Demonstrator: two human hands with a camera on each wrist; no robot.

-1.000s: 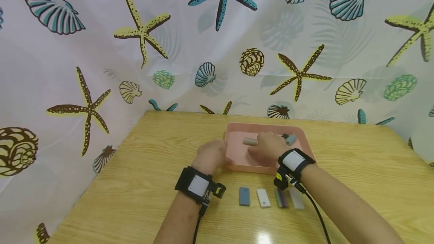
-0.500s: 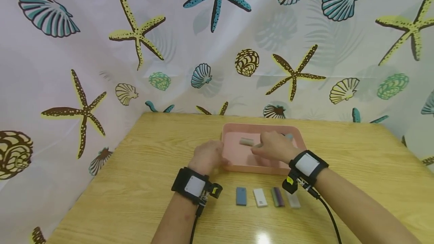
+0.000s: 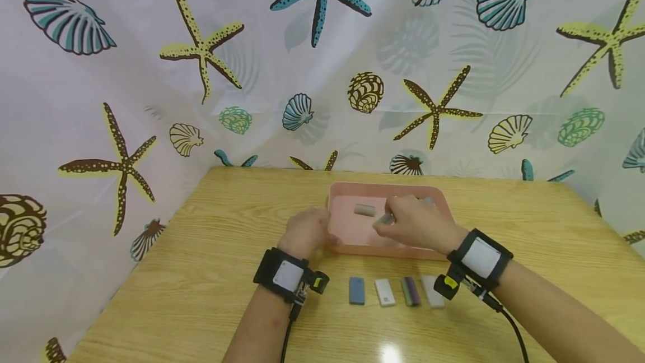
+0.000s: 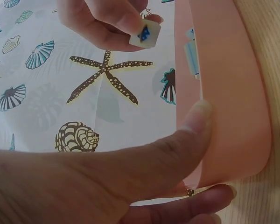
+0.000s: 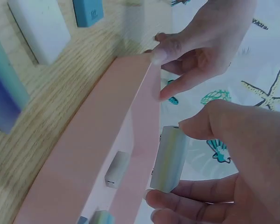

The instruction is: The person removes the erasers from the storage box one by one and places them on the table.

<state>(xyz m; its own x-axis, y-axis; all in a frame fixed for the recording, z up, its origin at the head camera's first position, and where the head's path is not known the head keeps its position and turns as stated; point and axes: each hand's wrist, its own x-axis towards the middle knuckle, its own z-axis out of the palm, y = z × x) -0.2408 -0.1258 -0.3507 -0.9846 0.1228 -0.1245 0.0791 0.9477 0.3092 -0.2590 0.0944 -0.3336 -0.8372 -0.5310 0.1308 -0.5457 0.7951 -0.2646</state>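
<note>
My right hand [image 3: 415,223] pinches a pale striped eraser [image 5: 169,159] between thumb and fingers, above the pink tray [image 3: 347,231]. One end of this eraser, white with a blue mark, faces the left wrist view. With thumb and fingers my left hand [image 3: 306,231] grips the tray's rim at its near left corner. Inside the tray lies a greyish eraser [image 3: 364,210], also visible as a pale block in the right wrist view. Another, bluish eraser [image 3: 428,200] shows at the tray's right end, partly hidden by my right hand.
In front of the tray, a row lies on the wooden table [image 3: 242,228]: a blue eraser [image 3: 356,291], a white eraser [image 3: 385,292], a green-and-purple striped eraser [image 3: 410,291] and a second white block [image 3: 432,291]. Behind hangs a cloth [image 3: 342,133] printed with shells and starfish.
My right hand has drawn back to the right from the greyish eraser, which stays in the tray, and its pinched eraser now shows. My left hand keeps its grip on the tray.
</note>
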